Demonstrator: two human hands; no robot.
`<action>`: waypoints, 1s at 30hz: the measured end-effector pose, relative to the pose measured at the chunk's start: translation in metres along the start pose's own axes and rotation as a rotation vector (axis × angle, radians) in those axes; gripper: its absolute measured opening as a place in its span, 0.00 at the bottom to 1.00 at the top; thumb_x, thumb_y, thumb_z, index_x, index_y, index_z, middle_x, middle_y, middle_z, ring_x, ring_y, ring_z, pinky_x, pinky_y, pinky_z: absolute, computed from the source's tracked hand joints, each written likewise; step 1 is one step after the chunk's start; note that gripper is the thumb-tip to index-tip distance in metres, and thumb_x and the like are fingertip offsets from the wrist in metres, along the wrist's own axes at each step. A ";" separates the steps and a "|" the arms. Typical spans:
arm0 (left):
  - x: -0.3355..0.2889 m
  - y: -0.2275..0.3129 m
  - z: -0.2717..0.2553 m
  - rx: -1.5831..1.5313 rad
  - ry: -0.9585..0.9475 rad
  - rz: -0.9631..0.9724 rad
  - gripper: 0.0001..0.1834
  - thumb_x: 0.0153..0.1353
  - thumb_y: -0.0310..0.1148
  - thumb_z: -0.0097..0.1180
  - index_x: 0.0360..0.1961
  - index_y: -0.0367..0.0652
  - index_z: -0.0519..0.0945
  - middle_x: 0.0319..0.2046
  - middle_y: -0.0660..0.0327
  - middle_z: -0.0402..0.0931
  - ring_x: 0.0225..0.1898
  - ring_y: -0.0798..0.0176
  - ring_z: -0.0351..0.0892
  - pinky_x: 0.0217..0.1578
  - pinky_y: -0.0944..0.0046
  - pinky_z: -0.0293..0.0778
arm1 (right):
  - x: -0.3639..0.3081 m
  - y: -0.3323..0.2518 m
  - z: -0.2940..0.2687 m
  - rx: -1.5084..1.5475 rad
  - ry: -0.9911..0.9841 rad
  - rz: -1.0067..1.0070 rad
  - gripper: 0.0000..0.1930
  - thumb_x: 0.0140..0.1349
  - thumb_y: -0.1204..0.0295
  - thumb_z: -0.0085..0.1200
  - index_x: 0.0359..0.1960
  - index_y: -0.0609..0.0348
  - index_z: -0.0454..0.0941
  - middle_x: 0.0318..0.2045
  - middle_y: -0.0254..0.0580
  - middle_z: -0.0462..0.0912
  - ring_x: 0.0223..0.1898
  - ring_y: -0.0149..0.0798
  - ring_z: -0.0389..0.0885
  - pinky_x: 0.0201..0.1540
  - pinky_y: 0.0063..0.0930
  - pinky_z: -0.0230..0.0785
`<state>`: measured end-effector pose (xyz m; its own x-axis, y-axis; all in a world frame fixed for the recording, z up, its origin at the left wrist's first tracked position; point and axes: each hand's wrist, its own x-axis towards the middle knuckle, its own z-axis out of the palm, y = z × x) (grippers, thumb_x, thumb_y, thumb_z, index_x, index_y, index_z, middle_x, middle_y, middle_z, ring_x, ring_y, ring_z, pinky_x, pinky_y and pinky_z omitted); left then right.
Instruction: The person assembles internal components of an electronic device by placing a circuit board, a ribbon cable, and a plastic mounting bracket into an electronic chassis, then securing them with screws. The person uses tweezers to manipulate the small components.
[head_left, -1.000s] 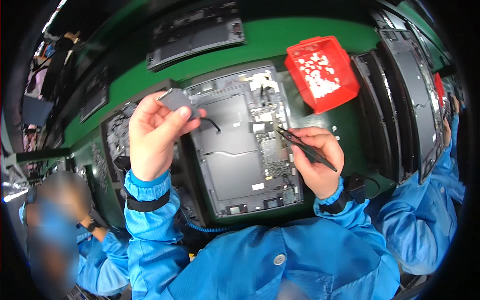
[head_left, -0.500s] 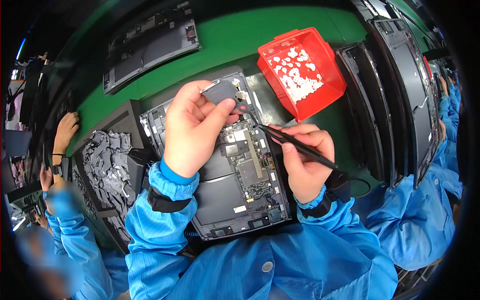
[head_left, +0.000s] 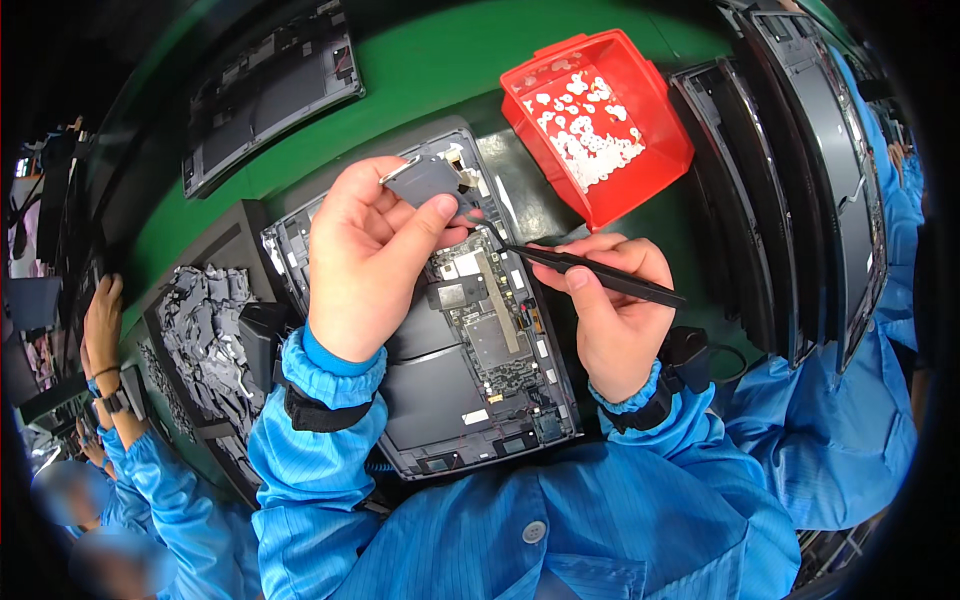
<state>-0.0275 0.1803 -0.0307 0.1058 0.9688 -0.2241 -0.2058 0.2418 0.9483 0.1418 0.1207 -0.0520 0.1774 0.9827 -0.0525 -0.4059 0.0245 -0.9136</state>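
An opened tablet or laptop body (head_left: 432, 405) lies in front of me, its circuit board (head_left: 500, 345) and flat dark battery cells exposed. Over its far part, my left hand (head_left: 362, 270) pinches a thin dark grey plate (head_left: 420, 182) between thumb and fingers. My right hand (head_left: 628, 312), to the right of the body, grips black tweezers (head_left: 610, 277) like a pen. The tweezer tips reach the board's far right edge, close to my left fingertips. Whether they hold a small part there cannot be made out.
A red bin (head_left: 648, 150) with small white pieces stands at the back right. Dark device panels (head_left: 825, 170) stand upright at the right. Another opened body (head_left: 275, 95) lies at the far left. A dark tray (head_left: 205, 330) holds grey scraps. A co-worker's hand (head_left: 103, 320) is at the left.
The whole view has shifted slightly. My right hand has tilted the tweezers flatter, their tips still at the board's far edge. The left hand keeps the plate. The co-worker's hand has moved nearer.
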 end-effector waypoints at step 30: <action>-0.006 -0.004 0.002 0.235 0.034 0.136 0.14 0.54 0.19 0.55 0.42 0.35 0.70 0.34 0.56 0.77 0.33 0.68 0.78 0.31 0.73 0.74 | -0.006 0.009 -0.001 -0.078 0.032 -0.022 0.09 0.51 0.89 0.51 0.27 0.66 0.65 0.34 0.46 0.73 0.39 0.35 0.78 0.43 0.25 0.71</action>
<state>-0.0258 0.1734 -0.0331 0.0589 0.9938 -0.0946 0.0160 0.0938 0.9955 0.1377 0.1150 -0.0598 0.2141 0.9758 -0.0440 -0.3305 0.0300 -0.9433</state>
